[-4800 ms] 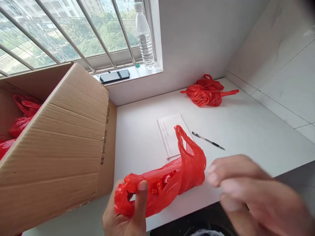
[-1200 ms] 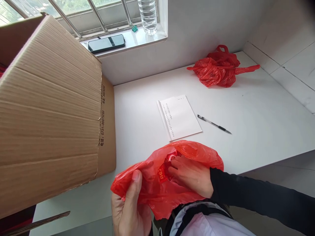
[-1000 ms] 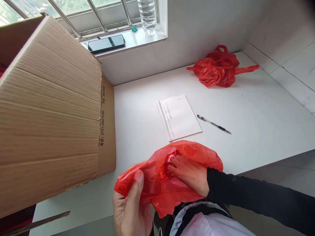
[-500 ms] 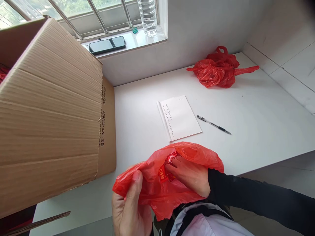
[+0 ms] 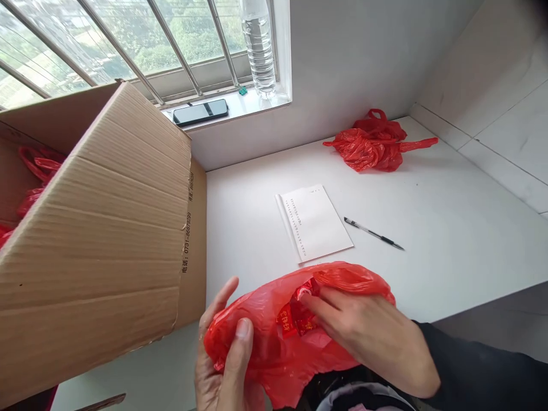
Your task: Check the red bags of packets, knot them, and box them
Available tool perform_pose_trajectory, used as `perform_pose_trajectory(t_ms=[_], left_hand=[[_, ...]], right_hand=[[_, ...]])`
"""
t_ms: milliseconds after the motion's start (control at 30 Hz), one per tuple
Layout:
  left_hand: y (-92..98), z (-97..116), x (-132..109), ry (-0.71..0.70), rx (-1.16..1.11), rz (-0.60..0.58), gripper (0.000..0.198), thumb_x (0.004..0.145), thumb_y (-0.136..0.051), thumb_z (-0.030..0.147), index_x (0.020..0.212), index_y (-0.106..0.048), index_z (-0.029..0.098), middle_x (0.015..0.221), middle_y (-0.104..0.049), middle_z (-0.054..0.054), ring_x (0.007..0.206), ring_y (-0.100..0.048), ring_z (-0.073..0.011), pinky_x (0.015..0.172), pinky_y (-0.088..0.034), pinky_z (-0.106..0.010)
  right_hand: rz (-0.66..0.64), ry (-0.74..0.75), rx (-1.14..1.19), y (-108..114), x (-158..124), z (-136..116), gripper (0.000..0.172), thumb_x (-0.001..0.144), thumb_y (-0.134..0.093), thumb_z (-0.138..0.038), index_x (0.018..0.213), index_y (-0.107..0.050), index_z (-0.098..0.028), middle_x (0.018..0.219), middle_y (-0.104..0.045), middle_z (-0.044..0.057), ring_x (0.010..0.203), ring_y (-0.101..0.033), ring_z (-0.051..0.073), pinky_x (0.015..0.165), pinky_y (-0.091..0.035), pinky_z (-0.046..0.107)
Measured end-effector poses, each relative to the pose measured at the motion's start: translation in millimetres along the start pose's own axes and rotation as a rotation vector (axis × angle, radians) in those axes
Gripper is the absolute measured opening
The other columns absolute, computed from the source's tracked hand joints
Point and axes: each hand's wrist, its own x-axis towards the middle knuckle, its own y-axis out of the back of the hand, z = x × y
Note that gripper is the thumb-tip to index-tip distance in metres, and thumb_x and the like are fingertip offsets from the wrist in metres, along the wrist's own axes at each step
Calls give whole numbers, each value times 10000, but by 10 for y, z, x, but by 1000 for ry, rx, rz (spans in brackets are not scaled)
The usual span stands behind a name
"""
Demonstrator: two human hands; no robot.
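Note:
In the head view an opened red plastic bag (image 5: pixel 274 348) is held near the table's front edge. My left hand (image 5: pixel 226 354) grips its left side, thumb in front and the forefinger raised behind. Inside the bag lie small shiny red packets (image 5: pixel 291 319) with yellow printed characters. My right hand (image 5: pixel 363 325) reaches into the mouth of the bag from the right, its fingers bent against one packet that bears a whitish mark. Its lower fingertips are hidden among the packets and the plastic.
A large cardboard box (image 5: pixel 128 228) with red bags (image 5: pixel 38 177) inside stands at left. On the white table (image 5: pixel 462 228) lie a written paper (image 5: pixel 319 225), a pen (image 5: pixel 374 233) and a knotted red bag (image 5: pixel 372 145). The windowsill holds a phone (image 5: pixel 201 112) and a water bottle (image 5: pixel 260 57).
My right hand has drawn slightly back out of the bag, showing more of its back. My left forefinger has lifted off behind the bag. The camera view has tilted up.

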Motion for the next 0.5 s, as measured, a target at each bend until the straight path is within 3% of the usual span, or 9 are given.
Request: perform_pose_trajectory(t_ms=[100,200,367,500], left_hand=[[41,-21,14,-34,11,-20,312,686,-864,419,942,-784,261,978,-740,-41,939,-721,-270,748,-624,-302],[103,-70,53,-47,6,-86,300,657,-879,439,840,-776,223,922,-692,-46,934,-704,-276,736,-614,-303],[84,-82,59,-44,24,-172,289,671,-875,431,819,-739,223,857,-635,-23,850,-684,-223,705,-592,-273],[65,-58,-17,-74,84,-187,317,695,-853,440,893,-693,251,865,-656,-15,864,-691,-218,728,-580,-261]], right_hand=[[95,33,-4,174,-136,115,456,889,-456,7,1272,-574,-210,991,-729,50,691,-682,196,488,-454,329],[150,32,-32,276,-227,181,496,895,-407,15,1331,-547,-176,966,-710,51,675,-670,190,512,-478,335],[125,-98,-134,282,-221,239,415,944,-449,-110,1343,-544,-174,729,-613,-7,495,-580,178,423,-384,322],[69,-126,-102,250,-205,295,312,956,-456,-116,1234,-574,-196,731,-642,5,496,-562,160,441,-321,291]])
